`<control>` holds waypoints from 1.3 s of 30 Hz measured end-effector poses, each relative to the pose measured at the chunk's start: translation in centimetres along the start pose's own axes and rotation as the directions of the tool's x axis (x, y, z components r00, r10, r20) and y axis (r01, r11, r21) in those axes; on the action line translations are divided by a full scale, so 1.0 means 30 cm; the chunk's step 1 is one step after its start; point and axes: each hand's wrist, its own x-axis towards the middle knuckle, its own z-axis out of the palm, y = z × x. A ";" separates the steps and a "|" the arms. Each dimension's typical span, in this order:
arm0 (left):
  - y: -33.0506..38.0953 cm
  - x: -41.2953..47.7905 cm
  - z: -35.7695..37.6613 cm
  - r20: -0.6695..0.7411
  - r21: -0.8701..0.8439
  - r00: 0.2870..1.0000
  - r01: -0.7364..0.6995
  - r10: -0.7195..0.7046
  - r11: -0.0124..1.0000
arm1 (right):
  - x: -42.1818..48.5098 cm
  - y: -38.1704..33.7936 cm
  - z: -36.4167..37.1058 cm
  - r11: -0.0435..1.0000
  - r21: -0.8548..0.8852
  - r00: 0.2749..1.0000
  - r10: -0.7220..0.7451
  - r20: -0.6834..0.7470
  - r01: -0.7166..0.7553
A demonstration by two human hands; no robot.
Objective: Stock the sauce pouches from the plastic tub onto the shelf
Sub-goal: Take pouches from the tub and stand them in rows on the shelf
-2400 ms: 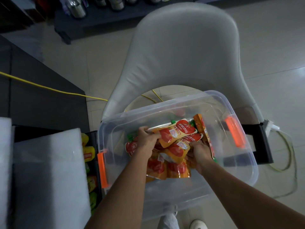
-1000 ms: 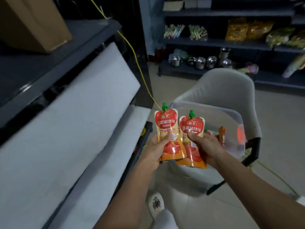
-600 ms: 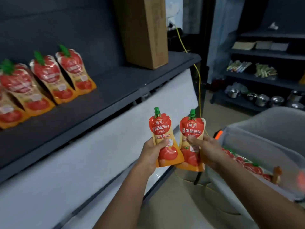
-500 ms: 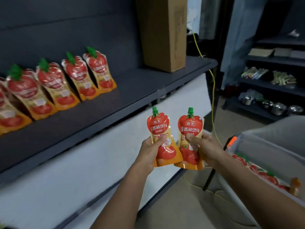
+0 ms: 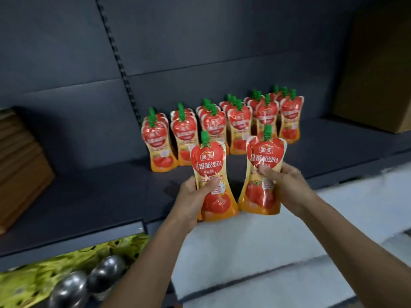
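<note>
Above the shelf [image 5: 106, 196] front, left hand [image 5: 195, 196] and right hand [image 5: 287, 187] each pinch an upright sauce pouch [image 5: 213, 178], labels outward, probably to match the standing rows [image 5: 222, 127] behind.

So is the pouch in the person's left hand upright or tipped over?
Upright. The pouch in the left hand has its green cap pointing up and its orange base at the bottom, leaning only slightly.
</note>
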 end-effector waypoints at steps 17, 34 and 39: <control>0.022 0.327 -0.450 -0.048 0.246 0.987 -0.135 0.151 0.960 | 0.343 0.089 0.391 0.923 -0.356 0.966 -0.057 0.251 0.147; 0.013 0.399 -0.528 -0.100 0.458 0.984 -0.086 0.147 0.885 | 0.473 0.106 0.465 0.773 -0.607 0.961 -0.012 0.278 0.185; 0.006 0.402 -0.530 -0.100 0.461 0.986 -0.071 0.132 0.884 | 0.485 0.100 0.472 0.757 -0.636 0.963 0.032 0.266 0.151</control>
